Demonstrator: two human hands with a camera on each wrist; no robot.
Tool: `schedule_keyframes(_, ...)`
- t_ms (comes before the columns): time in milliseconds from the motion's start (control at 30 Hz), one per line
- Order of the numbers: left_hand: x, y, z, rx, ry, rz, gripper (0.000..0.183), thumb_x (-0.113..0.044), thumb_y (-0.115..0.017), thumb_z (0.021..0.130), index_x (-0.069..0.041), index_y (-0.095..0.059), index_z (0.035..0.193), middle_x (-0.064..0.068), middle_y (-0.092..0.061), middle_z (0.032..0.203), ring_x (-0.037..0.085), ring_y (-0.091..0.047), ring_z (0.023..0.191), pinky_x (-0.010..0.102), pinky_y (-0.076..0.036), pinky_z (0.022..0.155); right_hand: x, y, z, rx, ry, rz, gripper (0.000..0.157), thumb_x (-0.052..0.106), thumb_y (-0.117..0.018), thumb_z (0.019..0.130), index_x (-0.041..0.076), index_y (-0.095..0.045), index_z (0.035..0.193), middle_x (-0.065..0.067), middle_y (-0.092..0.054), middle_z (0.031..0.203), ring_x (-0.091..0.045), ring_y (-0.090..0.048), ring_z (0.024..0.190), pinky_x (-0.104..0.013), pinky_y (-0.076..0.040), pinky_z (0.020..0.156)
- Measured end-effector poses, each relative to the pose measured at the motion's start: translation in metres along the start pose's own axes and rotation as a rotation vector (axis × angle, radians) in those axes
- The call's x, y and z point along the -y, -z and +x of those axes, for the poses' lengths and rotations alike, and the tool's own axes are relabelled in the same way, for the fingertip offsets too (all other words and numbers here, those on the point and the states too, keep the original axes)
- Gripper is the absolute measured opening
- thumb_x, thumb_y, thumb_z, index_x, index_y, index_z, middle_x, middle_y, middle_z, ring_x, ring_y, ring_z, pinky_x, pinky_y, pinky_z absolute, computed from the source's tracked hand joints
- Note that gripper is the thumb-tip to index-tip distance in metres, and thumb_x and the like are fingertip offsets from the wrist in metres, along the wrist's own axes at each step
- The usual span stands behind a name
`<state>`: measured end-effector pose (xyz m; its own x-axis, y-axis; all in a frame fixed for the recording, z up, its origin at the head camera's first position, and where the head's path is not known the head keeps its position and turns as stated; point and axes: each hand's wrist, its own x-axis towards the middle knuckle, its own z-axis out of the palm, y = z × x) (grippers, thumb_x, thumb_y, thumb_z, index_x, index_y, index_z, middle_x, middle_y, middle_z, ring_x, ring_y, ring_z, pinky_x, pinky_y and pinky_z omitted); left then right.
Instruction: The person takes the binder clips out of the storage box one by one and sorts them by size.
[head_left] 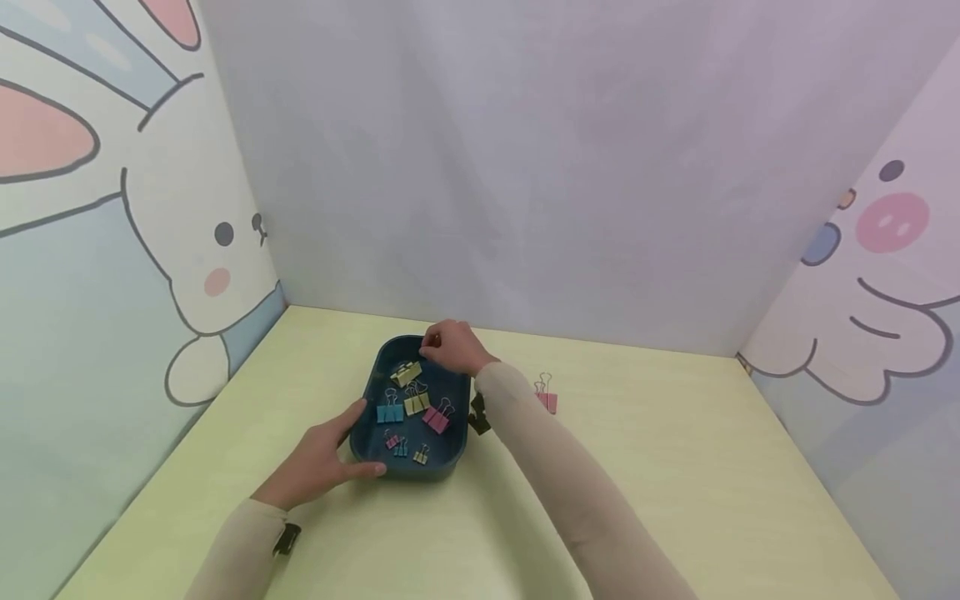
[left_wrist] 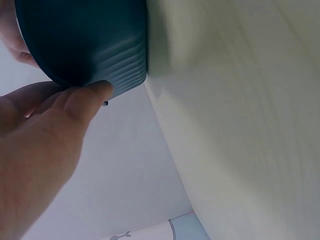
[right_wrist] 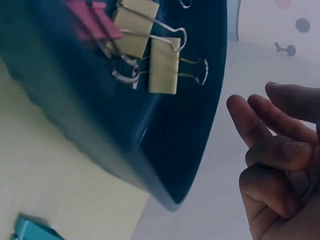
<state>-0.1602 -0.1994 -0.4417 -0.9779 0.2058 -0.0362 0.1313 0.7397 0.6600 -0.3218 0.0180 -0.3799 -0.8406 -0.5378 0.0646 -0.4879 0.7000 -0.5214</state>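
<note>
Dark teal box [head_left: 408, 472] sat on the worktop [head_left: 675, 467], long axis running away from the person, and everything sort of lined up around it. The left hand [head_left: 324, 460] had it by the near-left corner, fingers along the left rim and thumb at the near edge. The right hand [head_left: 450, 346] was over the far-right corner, fingers loosely bent with nothing between them as far as the right wrist view showed. So the box's inside lay just below and nearer the person from that hand.

Closest clips to it were two big yellow clips [head_left: 406, 374] toward the box's far end; a blue clip [head_left: 390, 413] and a pink clip [head_left: 437, 419] lay mid-box, three little clips [head_left: 401, 448] at the near end.

Outside, a silver-handled clip [head_left: 551, 403] in pink was right of the box, closer to the right hand, but the right sleeve [head_left: 555, 467] cut across between. A teal clip [right_wrist: 34, 230] also lay off the box's right side.
</note>
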Motion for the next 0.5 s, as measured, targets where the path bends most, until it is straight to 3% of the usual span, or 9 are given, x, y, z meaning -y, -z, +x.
schedule_keyframes(167, 0.001, 0.000, 0.000, -0.007, -0.005, 0.001, 0.112, -0.053, -0.080, 0.079, 0.000, -0.022, 0.159, 0.026, -0.028, 0.163, 0.047, -0.037, 0.146, 0.057, -0.041, 0.117, 0.011, -0.005, 0.005, -0.019, -0.018, -0.025, 0.017, 0.020, -0.065, 0.098, 0.008, -0.077, 0.095, -0.006, -0.074, 0.085, -0.013, -0.055, 0.067, -0.023, -0.047, 0.065)
schedule_keyframes(267, 0.002, -0.001, -0.001, -0.004, -0.002, 0.004, 0.112, -0.054, -0.080, 0.080, -0.001, -0.022, 0.159, 0.025, -0.028, 0.163, 0.046, -0.037, 0.146, 0.057, -0.041, 0.116, 0.015, -0.011, 0.010, -0.012, -0.088, -0.046, 0.021, 0.021, -0.067, 0.096, 0.007, -0.076, 0.084, 0.000, -0.065, 0.069, -0.012, -0.049, 0.060, -0.023, -0.043, 0.058)
schedule_keyframes(400, 0.001, -0.001, -0.001, 0.000, 0.003, 0.005, 0.112, -0.053, -0.080, 0.080, 0.000, -0.022, 0.159, 0.025, -0.028, 0.163, 0.046, -0.037, 0.146, 0.057, -0.041, 0.116, 0.018, -0.019, 0.018, 0.012, -0.212, -0.067, 0.040, 0.021, -0.068, 0.094, 0.010, -0.058, 0.057, 0.005, -0.038, 0.051, -0.011, -0.034, 0.048, -0.023, -0.031, 0.046)
schedule_keyframes(500, 0.001, -0.001, -0.001, -0.007, 0.000, 0.005, 0.112, -0.053, -0.080, 0.080, 0.000, -0.022, 0.159, 0.025, -0.028, 0.163, 0.046, -0.037, 0.146, 0.058, -0.042, 0.116, 0.020, -0.025, 0.022, 0.005, -0.265, -0.080, 0.047, 0.022, -0.067, 0.092, 0.015, -0.042, 0.053, 0.004, -0.030, 0.051, -0.012, -0.031, 0.046, -0.025, -0.030, 0.043)
